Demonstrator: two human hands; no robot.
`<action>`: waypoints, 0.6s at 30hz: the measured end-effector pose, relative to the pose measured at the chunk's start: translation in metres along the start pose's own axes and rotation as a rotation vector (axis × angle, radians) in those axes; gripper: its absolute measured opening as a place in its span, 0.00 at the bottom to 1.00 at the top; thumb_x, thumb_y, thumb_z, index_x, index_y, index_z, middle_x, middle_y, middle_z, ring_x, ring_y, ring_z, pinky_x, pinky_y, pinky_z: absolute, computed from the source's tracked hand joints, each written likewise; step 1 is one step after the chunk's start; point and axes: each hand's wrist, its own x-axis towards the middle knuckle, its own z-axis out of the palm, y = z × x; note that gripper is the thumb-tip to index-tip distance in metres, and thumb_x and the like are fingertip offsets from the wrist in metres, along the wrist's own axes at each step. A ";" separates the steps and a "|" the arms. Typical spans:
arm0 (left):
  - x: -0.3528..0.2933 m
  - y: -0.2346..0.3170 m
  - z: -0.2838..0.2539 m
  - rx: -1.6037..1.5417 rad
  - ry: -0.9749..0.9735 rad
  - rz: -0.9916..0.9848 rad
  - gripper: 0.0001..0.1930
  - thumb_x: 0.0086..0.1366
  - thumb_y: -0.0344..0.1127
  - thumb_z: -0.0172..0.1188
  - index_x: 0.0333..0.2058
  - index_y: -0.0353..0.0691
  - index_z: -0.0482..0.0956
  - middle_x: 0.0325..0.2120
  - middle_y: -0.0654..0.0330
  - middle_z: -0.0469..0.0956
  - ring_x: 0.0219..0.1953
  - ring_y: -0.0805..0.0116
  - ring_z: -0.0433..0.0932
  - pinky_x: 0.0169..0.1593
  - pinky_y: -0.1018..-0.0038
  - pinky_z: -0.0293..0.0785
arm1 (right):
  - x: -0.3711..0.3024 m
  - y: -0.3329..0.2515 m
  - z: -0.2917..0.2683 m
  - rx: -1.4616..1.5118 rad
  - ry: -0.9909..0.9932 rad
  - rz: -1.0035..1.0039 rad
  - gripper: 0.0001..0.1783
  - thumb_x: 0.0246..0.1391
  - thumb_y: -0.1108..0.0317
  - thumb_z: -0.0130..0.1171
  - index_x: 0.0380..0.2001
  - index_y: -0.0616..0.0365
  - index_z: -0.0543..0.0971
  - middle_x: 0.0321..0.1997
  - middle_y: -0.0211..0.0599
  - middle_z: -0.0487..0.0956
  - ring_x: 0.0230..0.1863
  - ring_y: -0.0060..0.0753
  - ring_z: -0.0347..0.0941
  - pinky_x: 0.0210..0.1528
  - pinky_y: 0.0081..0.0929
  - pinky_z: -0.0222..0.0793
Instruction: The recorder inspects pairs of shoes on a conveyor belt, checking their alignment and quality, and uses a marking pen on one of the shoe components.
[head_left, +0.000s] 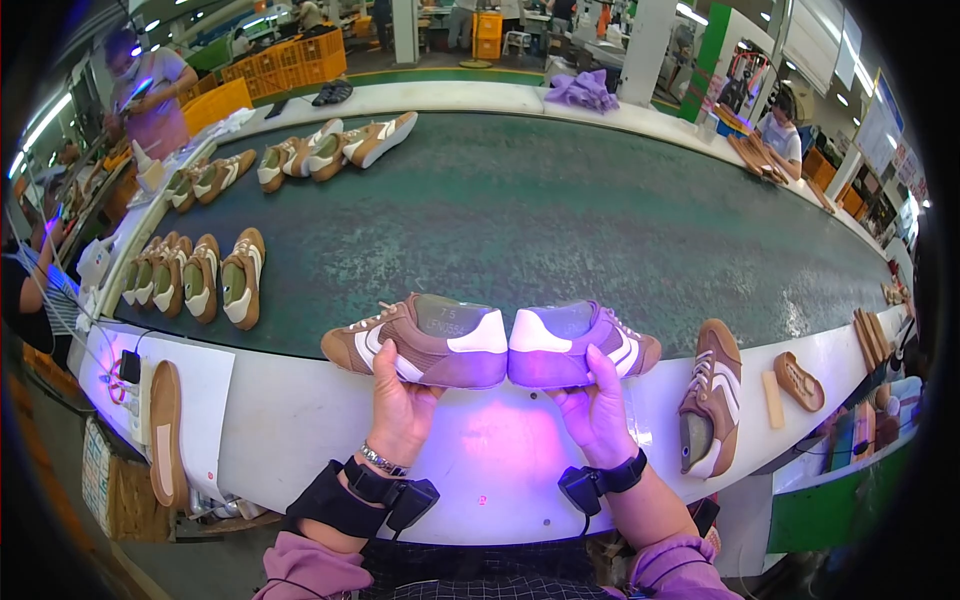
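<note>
Two brown sneakers with white stripes are held up side by side, heel to heel, above the near edge of the work surface. My left hand (pixel 402 410) is closed round the left sneaker (pixel 425 350), its thumb on the side. In the same way my right hand (pixel 597 410) grips the right sneaker (pixel 575 345). Both toes point outward, and grey-green lasts fill the shoe openings. A purple glow lies on the heels and on the white tabletop (pixel 300 420) below. To the right of my right hand a third brown sneaker (pixel 713 395) lies on the tabletop.
Beyond my hands runs a dark green conveyor belt (pixel 480 210). Several finished-looking sneakers (pixel 243 280) stand along its left side. A tan sole (pixel 167 430) lies on white paper at left; another sole piece (pixel 800 383) is at right. Co-workers stand at far left and far right.
</note>
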 end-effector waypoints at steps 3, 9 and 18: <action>0.001 -0.001 -0.002 0.005 -0.009 -0.010 0.28 0.63 0.55 0.53 0.55 0.45 0.65 0.51 0.61 0.70 0.52 0.64 0.71 0.55 0.64 0.71 | 0.001 0.000 -0.002 0.000 -0.003 -0.002 0.30 0.55 0.55 0.58 0.56 0.56 0.63 0.53 0.36 0.71 0.52 0.32 0.70 0.51 0.34 0.72; 0.002 -0.004 -0.001 0.008 0.008 -0.003 0.28 0.63 0.55 0.52 0.55 0.45 0.65 0.52 0.61 0.69 0.54 0.64 0.69 0.57 0.64 0.69 | 0.004 0.002 -0.004 -0.011 0.022 -0.004 0.28 0.56 0.54 0.57 0.55 0.56 0.64 0.51 0.36 0.72 0.50 0.32 0.72 0.46 0.33 0.73; 0.003 -0.009 -0.004 0.037 0.017 0.025 0.26 0.64 0.54 0.51 0.55 0.45 0.65 0.51 0.61 0.71 0.52 0.66 0.71 0.56 0.65 0.69 | 0.003 0.002 -0.010 -0.028 -0.002 -0.002 0.26 0.58 0.54 0.53 0.55 0.57 0.64 0.51 0.36 0.73 0.49 0.31 0.72 0.47 0.34 0.72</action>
